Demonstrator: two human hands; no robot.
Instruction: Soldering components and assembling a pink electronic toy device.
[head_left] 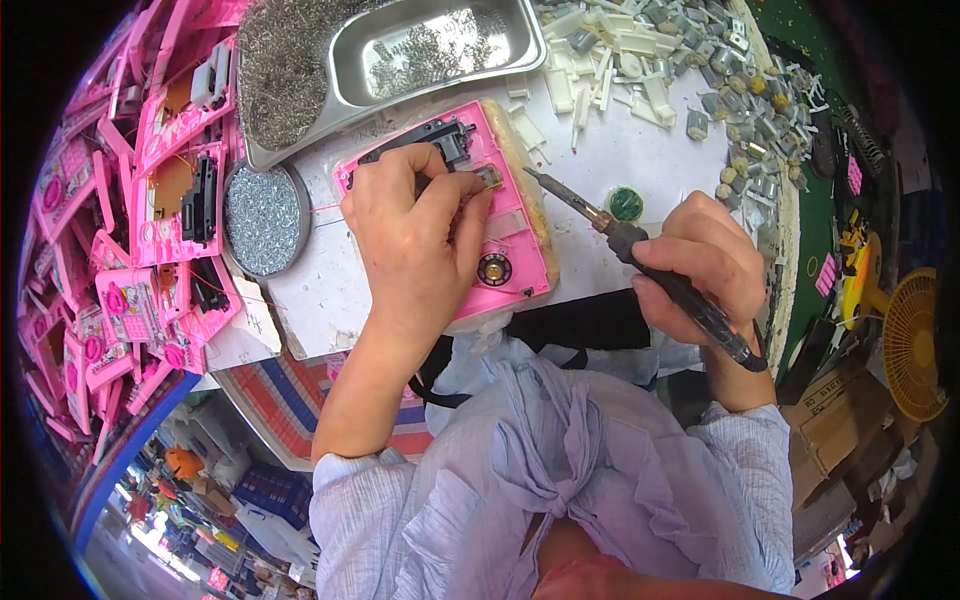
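Observation:
My left hand (420, 225) rests over an open pink plastic casing (525, 255), fingers bent and thumb and fingertips pressed together near a black mechanism (445, 140). What the fingertips pinch is hidden. A small round speaker (494, 268) sits in the casing's near part. Beneath the casing lies a beige pad (535, 175). In my right hand (705, 265), a soldering iron (665, 270) with a black handle is gripped, its tip pointing up and left, just right of the casing and apart from it. A small round green pot (625, 204) stands near the iron.
Metal trays (440, 90) of springs stand at the back. A round dish (268, 220) of screws sits left of the casing. Pink casings (130, 300) pile up at far left. White plastic parts (640, 45) and small motors (745, 120) cover the back right. A yellow fan (912, 345) stands at right.

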